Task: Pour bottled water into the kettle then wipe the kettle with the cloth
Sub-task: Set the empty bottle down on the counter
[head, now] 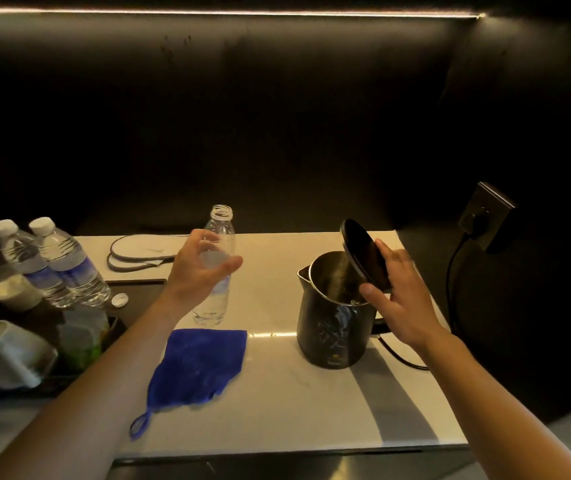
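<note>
An uncapped clear water bottle (215,299) stands upright on the white counter (277,403). My left hand (197,271) is cupped just in front of its middle, thumb and fingers apart; I cannot tell whether it touches. The dark kettle (332,327) stands to the right, its mouth showing. My right hand (398,299) grips the round black lid (360,251) and holds it tilted up behind the opening. A blue cloth (201,365) with a hanging loop lies flat near the front edge, between bottle and kettle.
Two capped water bottles (59,265) lean at the left beside glasses and white cups (3,351) on a dark tray. A loose bottle cap (119,300) lies on that tray. Flat slippers (142,252) lie behind. The kettle cord (450,299) runs to a wall socket (484,216) at the right.
</note>
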A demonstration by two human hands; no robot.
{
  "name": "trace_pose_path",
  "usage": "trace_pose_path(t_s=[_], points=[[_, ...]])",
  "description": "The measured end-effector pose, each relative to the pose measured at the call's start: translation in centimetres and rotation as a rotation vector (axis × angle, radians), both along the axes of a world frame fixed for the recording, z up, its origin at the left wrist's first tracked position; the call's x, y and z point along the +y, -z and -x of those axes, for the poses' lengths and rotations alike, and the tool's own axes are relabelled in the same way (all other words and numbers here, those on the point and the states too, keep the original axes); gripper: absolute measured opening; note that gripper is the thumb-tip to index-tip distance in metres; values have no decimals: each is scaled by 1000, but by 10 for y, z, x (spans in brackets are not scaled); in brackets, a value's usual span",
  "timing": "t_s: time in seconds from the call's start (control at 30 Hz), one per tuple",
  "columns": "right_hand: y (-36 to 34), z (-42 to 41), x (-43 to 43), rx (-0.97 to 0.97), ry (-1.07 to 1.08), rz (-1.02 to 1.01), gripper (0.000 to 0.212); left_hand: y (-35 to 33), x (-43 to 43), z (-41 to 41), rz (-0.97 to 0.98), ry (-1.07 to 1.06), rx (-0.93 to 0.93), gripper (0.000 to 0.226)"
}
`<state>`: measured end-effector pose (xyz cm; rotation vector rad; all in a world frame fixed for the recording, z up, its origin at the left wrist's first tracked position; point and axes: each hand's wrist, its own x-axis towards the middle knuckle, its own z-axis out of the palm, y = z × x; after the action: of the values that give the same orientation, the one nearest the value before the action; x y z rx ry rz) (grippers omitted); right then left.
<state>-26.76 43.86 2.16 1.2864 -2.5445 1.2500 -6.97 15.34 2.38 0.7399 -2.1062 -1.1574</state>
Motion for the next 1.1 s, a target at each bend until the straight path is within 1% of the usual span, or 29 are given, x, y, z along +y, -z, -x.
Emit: trace_pose_path(t_s=[0.1, 0.2, 0.3, 0.43, 0.6, 0.77, 0.87, 0.93, 1.0, 1.03, 1.1], points=[[-2, 0, 2, -24, -28, -7, 96, 14, -18, -10, -51, -150, 56, 61], [-6, 0, 3, -38, -51, -17, 90, 26, -33, -18, -98, -266, 95, 65], [-9, -2, 3, -24, -70, -42, 86, 36, -42, -24, -123, -342, 83, 66], [-11, -1, 6, -49, -83, -51, 84, 48, -50, -26, -196, -352, 65, 68], [-11, -1, 5, -46, -92, -56, 81, 54, -57, -24, -200, -405, 84, 68], [-11, 0, 7, -52, -109, -69, 82, 57, -63, -24, -215, -402, 65, 71], [-11, 3, 9, -34, -119, -98, 87, 60, -65, -25, -213, -382, 65, 77], [-11, 7, 10, -38, -91, -125, 85, 61, -63, -27, -218, -368, 63, 88], [-14, 10, 9, -89, -62, -92, 80, 64, -54, -35, -170, -447, 53, 98], [-18, 10, 6, -93, -53, -69, 78, 67, -45, -41, -117, -525, 60, 98], [-32, 7, -2, -36, -52, -69, 72, 79, -21, -55, 10, -640, 103, 85]])
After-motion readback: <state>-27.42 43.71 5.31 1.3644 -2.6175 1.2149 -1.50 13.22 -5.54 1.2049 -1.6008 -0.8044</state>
